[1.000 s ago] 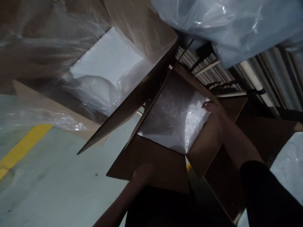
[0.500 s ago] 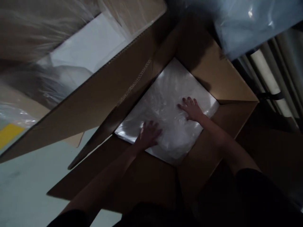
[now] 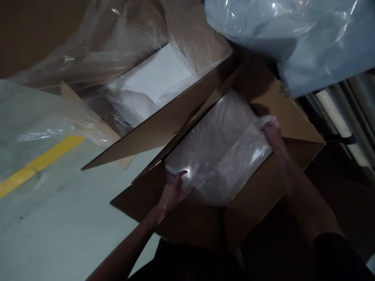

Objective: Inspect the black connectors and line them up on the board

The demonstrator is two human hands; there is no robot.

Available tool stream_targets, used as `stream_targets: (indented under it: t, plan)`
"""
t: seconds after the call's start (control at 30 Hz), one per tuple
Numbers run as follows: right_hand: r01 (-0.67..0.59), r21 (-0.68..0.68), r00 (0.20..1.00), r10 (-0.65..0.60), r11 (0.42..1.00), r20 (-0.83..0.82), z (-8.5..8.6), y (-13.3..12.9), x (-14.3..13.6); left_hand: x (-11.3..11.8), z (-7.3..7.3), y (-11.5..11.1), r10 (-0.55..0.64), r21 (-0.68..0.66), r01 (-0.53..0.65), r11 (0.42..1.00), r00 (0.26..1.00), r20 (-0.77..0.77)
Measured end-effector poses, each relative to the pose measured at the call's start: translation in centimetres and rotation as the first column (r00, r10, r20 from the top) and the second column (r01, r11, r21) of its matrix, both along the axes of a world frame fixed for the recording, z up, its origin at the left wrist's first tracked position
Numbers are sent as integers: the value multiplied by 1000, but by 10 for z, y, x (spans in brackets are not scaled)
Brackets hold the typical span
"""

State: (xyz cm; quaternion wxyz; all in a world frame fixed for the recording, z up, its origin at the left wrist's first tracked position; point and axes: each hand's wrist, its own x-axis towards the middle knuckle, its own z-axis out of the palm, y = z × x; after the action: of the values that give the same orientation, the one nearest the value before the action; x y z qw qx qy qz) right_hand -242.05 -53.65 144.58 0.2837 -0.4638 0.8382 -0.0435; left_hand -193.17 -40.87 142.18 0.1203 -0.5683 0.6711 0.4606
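Note:
An open cardboard box (image 3: 299,121) holds a stack wrapped in clear plastic film (image 3: 216,144). At the right side of the stack, my right hand (image 3: 272,130) is closed on a gathered edge of the film, lifted a little. My left hand (image 3: 174,191) is over the near left corner of the stack, index finger and thumb apart, with nothing seen between them. Its fingertips are close to the film; whether they touch it is unclear. The lower part of the stack is hidden inside the box.
Behind the box's long flaps (image 3: 158,128) lies a white block (image 3: 161,74) under loose clear plastic. A bluish plastic-wrapped bundle (image 3: 307,43) overhangs the back right, above pale rolls (image 3: 334,109). A yellow stripe (image 3: 41,158) crosses the floor at left.
My right hand has moved right and closed on the film, pulling an edge up. My left hand has shifted toward the stack's near left corner. The view has shifted too.

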Motion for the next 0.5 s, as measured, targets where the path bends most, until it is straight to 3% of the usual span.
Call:
stream_targets:
  t: [0.03,0.07,0.1,0.13,0.17,0.2,0.27,0.37,0.43,0.5]
  plan:
    - [-190,75,982,189,979,21,-1,8,12,-2,4,-4,-91,26,91,996,995,30]
    - [-401,162,916,399,902,44,-4,17,25,-7,4,-7,-212,55,209,976,975,63]
    - [-581,250,808,586,775,62,-10,27,39,-15,2,-7,-343,86,336,938,935,91]
    - [-694,330,693,718,640,65,-18,36,52,-25,-3,-6,-464,112,453,885,880,104]
    - [-741,393,609,792,545,50,-28,43,63,-37,-11,-5,-564,120,552,825,820,97]
    - [-753,436,557,830,493,24,-39,48,70,-50,-21,-3,-638,107,630,769,766,78]
    - [-755,466,514,858,460,-14,-61,49,75,-72,-43,-1,-716,44,715,698,697,27]
    - [-795,422,478,878,435,-4,-86,38,57,-84,-65,-5,-739,-41,738,673,671,-56]
    - [-815,394,455,890,426,-21,-91,30,36,-75,-66,-7,-714,-119,705,700,694,-87]
    - [-821,341,455,886,457,-92,-87,25,15,-59,-58,-4,-655,-257,609,751,735,-172]
